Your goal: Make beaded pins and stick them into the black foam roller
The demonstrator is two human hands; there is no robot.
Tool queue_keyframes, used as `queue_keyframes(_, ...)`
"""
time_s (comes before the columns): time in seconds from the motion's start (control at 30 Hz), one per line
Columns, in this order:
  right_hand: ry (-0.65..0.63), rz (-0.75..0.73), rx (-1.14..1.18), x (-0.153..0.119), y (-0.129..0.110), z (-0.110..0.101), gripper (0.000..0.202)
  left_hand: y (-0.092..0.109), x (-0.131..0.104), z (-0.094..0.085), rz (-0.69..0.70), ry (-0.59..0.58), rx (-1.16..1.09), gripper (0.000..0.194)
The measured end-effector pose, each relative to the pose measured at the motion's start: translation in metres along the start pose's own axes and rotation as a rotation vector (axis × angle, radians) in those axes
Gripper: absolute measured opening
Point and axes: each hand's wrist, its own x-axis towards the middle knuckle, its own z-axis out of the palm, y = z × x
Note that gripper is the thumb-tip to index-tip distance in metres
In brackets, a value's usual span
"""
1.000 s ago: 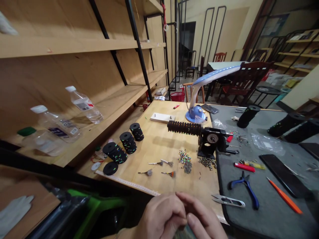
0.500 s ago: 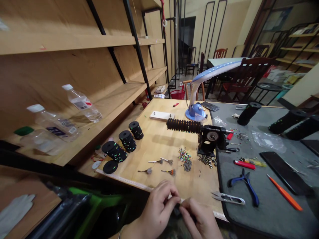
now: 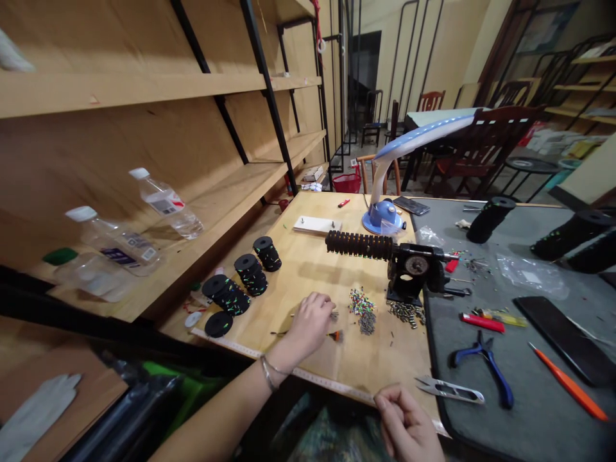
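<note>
My left hand [image 3: 312, 321], with a bracelet at the wrist, reaches over the wooden table among the small feather-like bundles [image 3: 337, 335]; its fingers are closed, and what they hold is hidden. My right hand [image 3: 402, 414] is at the table's front edge, thumb and forefinger pinched together on something too small to make out. Multicoloured beads [image 3: 360, 300] and small grey pieces [image 3: 367, 323] lie right of my left hand. A black clamp tool [image 3: 411, 269] holds a row of black discs [image 3: 359, 245] behind them.
Stacks of black spools [image 3: 250, 273] stand at the left. Silver snips [image 3: 450, 389], blue pliers [image 3: 484, 366], an orange pen-like tool [image 3: 568, 382] and a black phone [image 3: 565, 337] lie on the right. A blue lamp [image 3: 385, 215] stands at the back; bottles [image 3: 171, 205] sit on the shelf.
My left hand has moved forward from beside my right hand to the bundles on the table. My right hand has shifted slightly right. The view has turned a little left.
</note>
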Motion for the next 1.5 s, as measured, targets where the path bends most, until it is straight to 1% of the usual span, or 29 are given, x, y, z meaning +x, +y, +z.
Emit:
queue_keyframes(0.1,-0.038,0.036,0.003,0.002,0.003,-0.004,0.053,-0.005,0.013,0.013,0.032,-0.037,-0.008,0.024)
queue_keyframes(0.2,-0.008,0.056,0.032,0.001,0.004,-0.006,0.053,-0.01,0.021,0.015,0.031,-0.029,-0.045,0.02)
queue_keyframes(0.3,0.041,0.071,0.08,-0.002,0.003,-0.004,0.052,-0.012,0.022,0.002,-0.013,0.021,-0.1,0.018)
queue_keyframes(0.4,0.05,0.073,0.114,-0.003,0.001,-0.001,0.052,-0.004,0.017,-0.017,-0.061,0.066,-0.168,0.016)
queue_keyframes(0.47,0.059,0.063,0.133,-0.003,0.001,-0.001,0.05,0.009,0.007,-0.024,-0.095,0.042,-0.33,0.011)
queue_keyframes(0.5,0.065,0.059,0.144,-0.003,0.001,-0.001,0.05,0.018,0.0,-0.023,-0.152,-0.007,-0.567,0.007)
queue_keyframes(0.53,0.073,0.055,0.153,-0.003,0.002,-0.001,0.049,0.028,-0.008,-0.021,-0.229,-0.082,-0.823,0.009)
queue_keyframes(0.57,0.083,0.052,0.157,-0.002,0.003,-0.001,0.049,0.038,-0.017,-0.016,-0.301,-0.179,-1.035,0.014)
queue_keyframes(0.6,0.093,0.05,0.157,-0.002,0.004,-0.002,0.049,0.048,-0.026,-0.009,-0.357,-0.272,-1.2,0.02)
queue_keyframes(0.63,0.101,0.049,0.154,0.0,0.006,-0.002,0.049,0.057,-0.034,-0.001,-0.41,-0.343,-1.308,0.024)
queue_keyframes(0.67,0.103,0.052,0.146,0.001,0.007,-0.003,0.049,0.065,-0.042,0.007,-0.464,-0.356,-1.378,0.026)
queue_keyframes(0.73,0.098,0.058,0.124,0.004,0.009,-0.005,0.051,0.076,-0.055,0.022,-0.567,-0.364,-1.48,0.022)
queue_keyframes(0.8,0.091,0.064,0.097,0.006,0.01,-0.007,0.053,0.082,-0.062,0.032,-0.632,-0.356,-1.534,0.021)
queue_keyframes(0.9,0.091,0.082,0.068,0.008,0.01,-0.007,0.054,0.085,-0.067,0.035,-0.668,-0.334,-1.532,0.025)
queue_keyframes(0.97,0.088,0.101,0.074,0.009,0.009,-0.006,0.055,0.087,-0.068,0.034,-0.653,-0.327,-1.503,0.029)
queue_keyframes(1.07,0.089,0.104,0.091,0.01,0.01,-0.003,0.057,0.088,-0.07,0.034,-0.595,-0.335,-1.474,0.035)
queue_keyframes(1.23,0.082,0.121,0.097,0.012,0.013,-0.003,0.06,0.087,-0.071,0.038,-0.498,-0.325,-1.425,0.04)
queue_keyframes(1.33,0.077,0.136,0.092,0.012,0.015,-0.004,0.062,0.087,-0.07,0.039,-0.495,-0.325,-1.435,0.042)
queue_keyframes(1.5,0.065,0.143,0.086,0.012,0.015,-0.005,0.062,0.09,-0.069,0.041,-0.536,-0.304,-1.448,0.043)
